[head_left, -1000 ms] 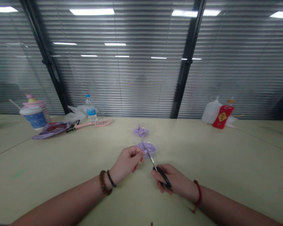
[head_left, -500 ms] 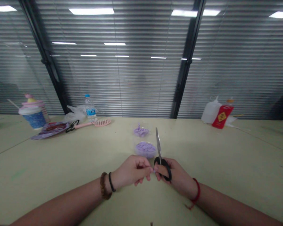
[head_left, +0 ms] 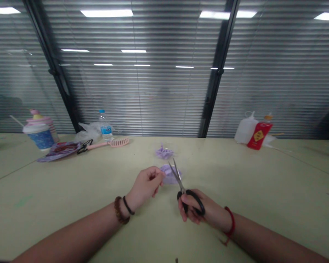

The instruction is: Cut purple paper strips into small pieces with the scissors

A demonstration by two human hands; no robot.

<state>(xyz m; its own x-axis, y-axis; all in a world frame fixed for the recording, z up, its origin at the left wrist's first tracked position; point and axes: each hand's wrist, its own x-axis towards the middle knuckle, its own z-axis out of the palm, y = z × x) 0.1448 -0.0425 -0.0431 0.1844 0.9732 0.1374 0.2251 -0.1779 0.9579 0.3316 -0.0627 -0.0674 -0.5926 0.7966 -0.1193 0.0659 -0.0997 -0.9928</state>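
My right hand (head_left: 199, 212) grips black-handled scissors (head_left: 185, 191), their blades slightly apart and pointing up and left. My left hand (head_left: 145, 185) pinches a small purple piece at its fingertips, right beside the blades; the piece is too small to name. Just behind the blades lies a round purple pile (head_left: 170, 171) in a clear dish, and a ruffled purple clump (head_left: 163, 152) sits farther back on the pale green table (head_left: 71, 190).
At the back left stand a blue cup (head_left: 40, 137), a water bottle (head_left: 105, 126), a pink comb (head_left: 112, 143) and a purple packet (head_left: 59, 150). At the back right are a white jug (head_left: 245, 128) and a red bottle (head_left: 260, 135). Window blinds run behind the table.
The scissors tipped from upright to leaning left and their blades parted. My left hand moved away from my right hand, forward and up toward the purple pile.
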